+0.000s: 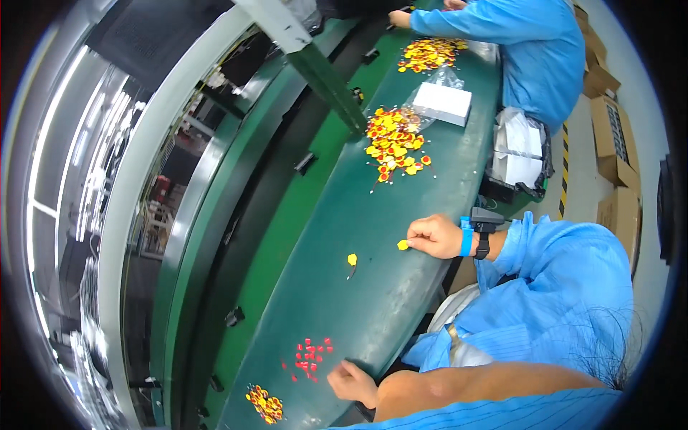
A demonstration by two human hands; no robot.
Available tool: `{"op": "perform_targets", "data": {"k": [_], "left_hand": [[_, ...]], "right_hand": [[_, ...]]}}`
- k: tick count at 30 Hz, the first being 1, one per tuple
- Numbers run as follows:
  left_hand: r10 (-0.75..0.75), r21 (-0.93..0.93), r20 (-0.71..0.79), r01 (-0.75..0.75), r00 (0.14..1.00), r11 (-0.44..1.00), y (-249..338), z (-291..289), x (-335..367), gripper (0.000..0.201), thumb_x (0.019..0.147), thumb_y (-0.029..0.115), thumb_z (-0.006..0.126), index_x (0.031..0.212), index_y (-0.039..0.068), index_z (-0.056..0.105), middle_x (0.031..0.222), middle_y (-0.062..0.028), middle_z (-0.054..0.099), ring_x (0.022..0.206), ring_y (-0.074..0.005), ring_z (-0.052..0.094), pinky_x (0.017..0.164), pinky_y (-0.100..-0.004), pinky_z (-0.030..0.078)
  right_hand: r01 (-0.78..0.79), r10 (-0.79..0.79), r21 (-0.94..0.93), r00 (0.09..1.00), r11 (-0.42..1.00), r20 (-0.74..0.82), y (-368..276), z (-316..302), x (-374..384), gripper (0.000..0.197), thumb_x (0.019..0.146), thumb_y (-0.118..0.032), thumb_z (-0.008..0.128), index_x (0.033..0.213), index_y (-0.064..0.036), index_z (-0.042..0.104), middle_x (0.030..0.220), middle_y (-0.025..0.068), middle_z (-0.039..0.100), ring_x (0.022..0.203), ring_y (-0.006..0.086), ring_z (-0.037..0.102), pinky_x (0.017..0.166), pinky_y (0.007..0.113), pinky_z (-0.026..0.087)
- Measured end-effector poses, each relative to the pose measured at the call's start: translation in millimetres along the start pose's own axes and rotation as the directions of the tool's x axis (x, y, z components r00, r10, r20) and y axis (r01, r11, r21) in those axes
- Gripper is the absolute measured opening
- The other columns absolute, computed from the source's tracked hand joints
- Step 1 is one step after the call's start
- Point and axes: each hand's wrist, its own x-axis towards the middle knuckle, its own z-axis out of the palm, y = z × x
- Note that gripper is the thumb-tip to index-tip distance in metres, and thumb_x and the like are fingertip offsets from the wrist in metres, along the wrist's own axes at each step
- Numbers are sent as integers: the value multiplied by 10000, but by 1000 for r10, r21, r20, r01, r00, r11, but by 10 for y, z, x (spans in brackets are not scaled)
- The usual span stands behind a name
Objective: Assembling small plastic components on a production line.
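Note:
My right hand [438,236], with a blue band and a dark strap at the wrist, pinches a small yellow, roughly hexagonal piece [403,245] at the worktop's near edge. Another yellow piece [351,259] with a thin dark lead lies apart, to the left of that hand. My left hand [352,382] rests lower down on the green worktop [315,294], its fingers curled in; anything inside them is hidden. Beside it are several small red pieces [312,358], loosely scattered. A little pile of yellow-and-red pieces [264,405] lies beyond them.
Further up lies a larger heap of yellow-and-red pieces [393,143] beside a white box [443,102]. A co-worker in a blue sleeve [473,23] works by another heap [430,54]. A lined bin [517,150] and cardboard boxes [613,136] stand at right; a post [322,82] rises beside the worktop.

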Motion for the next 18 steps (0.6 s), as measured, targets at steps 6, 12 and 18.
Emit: {"op": "perform_targets", "data": {"k": [6,12,18], "left_hand": [[40,90,-99,-31,994,995,-239,255,-18,193,809,193,626,725,30,568,697,-120,554,633,-325,543,559,-428,407],[-2,54,-59,5,998,999,-79,16,47,218,818,201,621,717,21,552,688,-139,550,637,-344,542,567,-437,414],[86,41,-77,-83,993,996,24,11,112,195,806,190,648,709,43,563,668,-89,570,605,-262,557,562,-383,430]], "right_hand": [[12,-12,26,1000,1000,-23,65,-55,-57,95,841,-137,604,806,-52,585,700,93,604,611,275,596,544,363,449],[37,-38,62,999,997,19,49,-6,10,121,847,-162,596,803,-50,581,705,104,602,630,291,594,557,376,452],[-37,38,70,999,997,-4,79,-11,-10,125,845,-165,613,798,-52,588,696,109,598,616,283,590,547,365,448]]}}
